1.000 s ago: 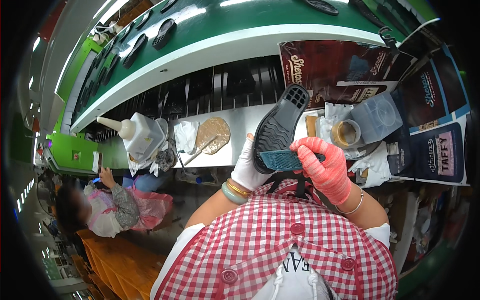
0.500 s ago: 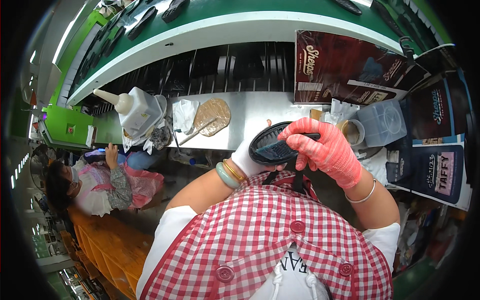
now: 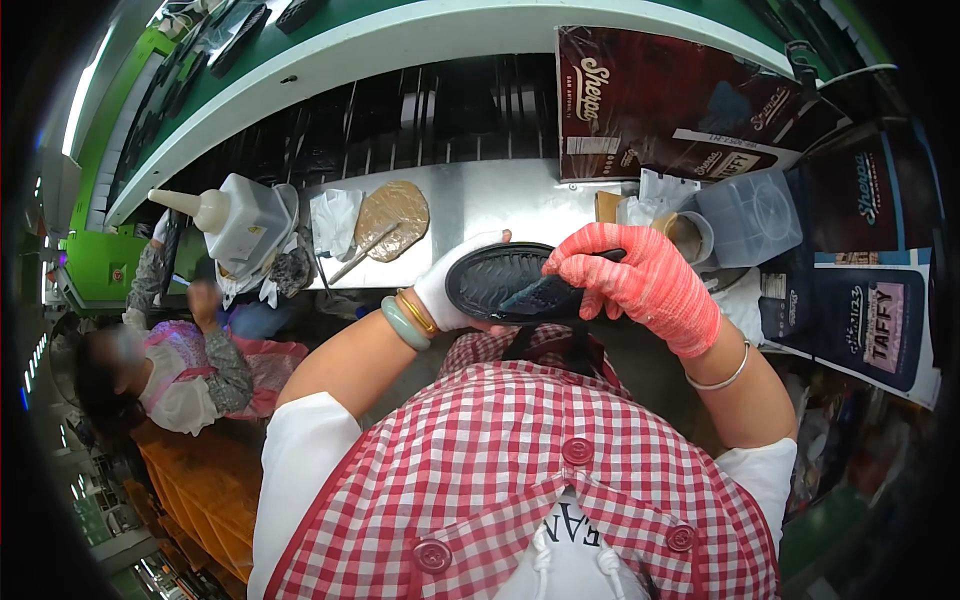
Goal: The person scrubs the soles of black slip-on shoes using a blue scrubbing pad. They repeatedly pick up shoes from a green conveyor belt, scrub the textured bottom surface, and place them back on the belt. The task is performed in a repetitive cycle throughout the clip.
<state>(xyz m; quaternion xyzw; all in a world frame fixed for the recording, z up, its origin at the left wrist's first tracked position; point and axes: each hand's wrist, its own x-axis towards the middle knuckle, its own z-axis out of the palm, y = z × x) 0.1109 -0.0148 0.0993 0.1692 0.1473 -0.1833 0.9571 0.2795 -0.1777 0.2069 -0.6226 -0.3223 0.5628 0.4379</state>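
Note:
My left hand (image 3: 438, 288), in a white glove, is closed around the side of a black shoe sole (image 3: 485, 275). The sole lies tilted in front of my apron, its ridged inner face turned up. My right hand (image 3: 645, 285), in a coral knit glove, pinches a small brush (image 3: 537, 297) with bluish bristles. Those bristles rest on the right part of the sole's inner face. My right fingers hide much of the brush and the sole's right end.
A white squeeze bottle (image 3: 245, 220), a white cloth (image 3: 337, 222) and a brown film-wrapped round (image 3: 395, 218) stand left on the metal bench (image 3: 490, 195). At right are a clear plastic container (image 3: 750, 220), a cup (image 3: 690, 238) and printed bags (image 3: 680, 100). A co-worker (image 3: 180, 370) sits at left.
The sole has tipped flatter and shifted left with my left hand, so more of its inside shows. My right hand moved slightly left. The co-worker's arm has risen toward the green machine.

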